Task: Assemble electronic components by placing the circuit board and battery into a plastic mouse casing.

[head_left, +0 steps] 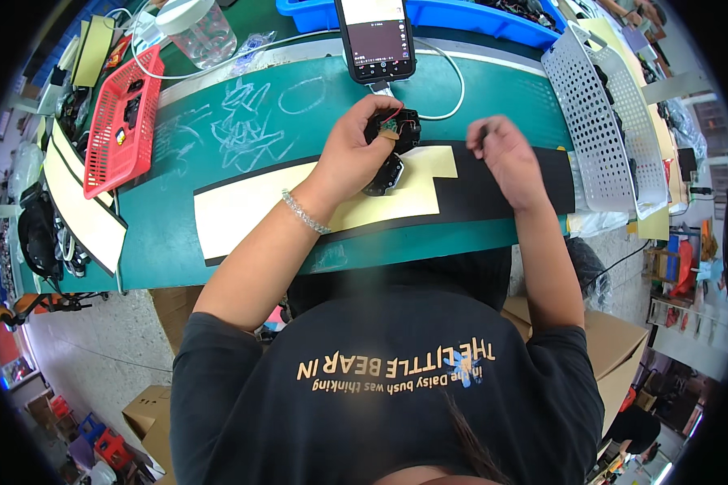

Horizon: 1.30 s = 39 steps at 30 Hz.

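My left hand is closed on a small black plastic device. Its casing is apart, with a green circuit board and thin red wires showing inside. Just below my fingers, a second black casing part rests over the yellow sheet and is partly covered by my hand. To the right, over the black end of the mat, my right hand is raised with its fingers curled together. A small dark spot shows at those fingertips, too small to name.
Below my hands lies a black mat topped with yellow sheets. A phone with a white cable stands ahead. Around the green table are a red basket, a white basket, a clear jar and blue trays.
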Tool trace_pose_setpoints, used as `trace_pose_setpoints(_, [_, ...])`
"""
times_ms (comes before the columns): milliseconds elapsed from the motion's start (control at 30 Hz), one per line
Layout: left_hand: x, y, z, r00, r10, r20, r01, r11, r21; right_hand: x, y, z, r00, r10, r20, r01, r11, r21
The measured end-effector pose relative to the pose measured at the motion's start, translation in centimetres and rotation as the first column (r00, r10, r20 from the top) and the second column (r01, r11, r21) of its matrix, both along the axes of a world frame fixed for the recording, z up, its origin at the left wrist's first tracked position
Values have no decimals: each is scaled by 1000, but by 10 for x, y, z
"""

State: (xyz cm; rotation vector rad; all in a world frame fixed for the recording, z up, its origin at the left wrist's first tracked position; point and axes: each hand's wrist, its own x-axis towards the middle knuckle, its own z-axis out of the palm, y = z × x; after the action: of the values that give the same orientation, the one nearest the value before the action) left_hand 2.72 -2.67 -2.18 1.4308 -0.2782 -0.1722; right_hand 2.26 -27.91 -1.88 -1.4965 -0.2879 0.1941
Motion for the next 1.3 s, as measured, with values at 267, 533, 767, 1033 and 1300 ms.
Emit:
trace_pose_setpoints(267, [-12, -1, 8, 998, -43, 49, 37, 994, 105, -1, 37, 42, 988, -114, 108, 90, 974, 209])
trace_pose_setpoints(533, [-19, -3, 13, 826, -116, 552, 8, 981, 195, 3, 73, 43, 944, 14, 330, -51, 993, 103])
trace_pose_setpoints(767, [-22, -3, 20, 824, -190, 534, 60, 966, 252, 10, 75, 40, 935, 14, 355, -75, 984, 160])
trace_pose_setpoints(1033, [-22, -4, 18, 805, -174, 567, 48, 972, 231, 9, 76, 39, 934, 22, 356, -95, 978, 188])
trace_pose_setpoints(1300, [-21, -5, 17, 799, -183, 573, 60, 972, 226, 8, 77, 40, 944, 8, 329, -79, 976, 204])
